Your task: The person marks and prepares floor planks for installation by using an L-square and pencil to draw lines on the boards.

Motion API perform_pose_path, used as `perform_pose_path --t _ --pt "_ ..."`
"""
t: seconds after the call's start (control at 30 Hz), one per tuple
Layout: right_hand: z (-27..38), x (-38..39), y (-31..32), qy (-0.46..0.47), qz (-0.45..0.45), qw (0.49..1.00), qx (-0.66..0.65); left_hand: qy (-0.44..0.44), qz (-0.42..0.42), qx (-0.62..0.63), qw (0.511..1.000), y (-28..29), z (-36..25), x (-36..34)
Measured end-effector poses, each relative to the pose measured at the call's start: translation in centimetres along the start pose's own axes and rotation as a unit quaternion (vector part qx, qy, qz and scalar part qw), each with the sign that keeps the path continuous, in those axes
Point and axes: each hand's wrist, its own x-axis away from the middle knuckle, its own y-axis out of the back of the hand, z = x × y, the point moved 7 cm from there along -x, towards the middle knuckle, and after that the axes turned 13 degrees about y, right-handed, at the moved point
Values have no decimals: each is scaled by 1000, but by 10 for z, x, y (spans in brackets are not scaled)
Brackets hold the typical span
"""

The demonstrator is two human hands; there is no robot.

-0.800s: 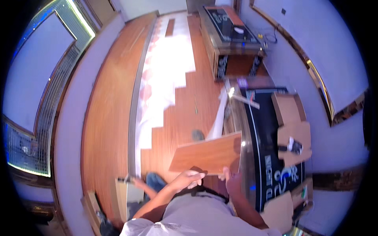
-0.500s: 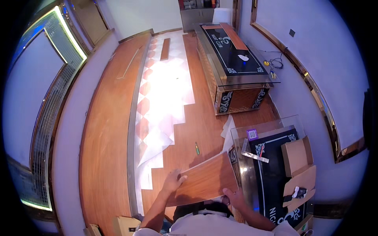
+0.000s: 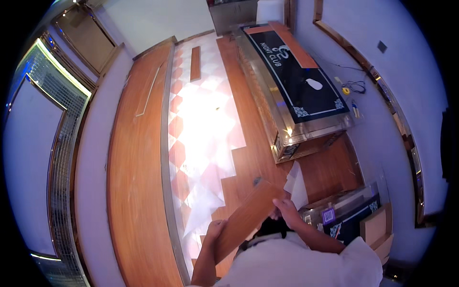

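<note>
A wood-look plank (image 3: 246, 215) is held at a diagonal in front of my body, its far end toward the upper right. My left hand (image 3: 215, 230) is closed around its lower left part. My right hand (image 3: 286, 209) grips the upper right end, thumb on top. Below and beyond the plank are laid floor planks in a stepped edge, loose white underlay (image 3: 203, 205) over checkered tiles, and a folded white sheet (image 3: 296, 186) to the right. Another plank (image 3: 195, 62) lies farther up the floor, in strong glare.
A long black-topped counter (image 3: 315, 103) with a plank on it stands at the right along the wall; a second black-topped unit (image 3: 349, 222) with cardboard (image 3: 375, 222) is at lower right. A cable coil (image 3: 354, 87) lies by the wall. A raised plank-covered strip (image 3: 134, 191) runs along the left.
The plank has turned from crosswise to a steeper diagonal, my right hand rising. My view has moved forward, so the near counter slid down and the far counter looks larger.
</note>
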Motion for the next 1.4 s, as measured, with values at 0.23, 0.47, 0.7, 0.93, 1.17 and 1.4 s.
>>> perform_pose_path --t 0.23,0.47,0.7,0.93,1.17,1.4 --pt "109 -279 -3 80 91 989 81 242 -93 149 954 36 -26 -59" --pt "217 -525 -9 135 90 979 126 250 -63 319 912 34 -102 -132" --pt "262 -727 -13 115 41 986 112 214 -50 335 916 106 -211 -353" --pt "434 -875 76 311 -165 880 319 258 160 535 788 245 -340 -613" --pt "716 -991 95 465 -361 794 152 262 7 392 882 411 -602 -785" --pt "943 -1122 43 745 -166 635 115 383 144 485 773 388 -680 -886"
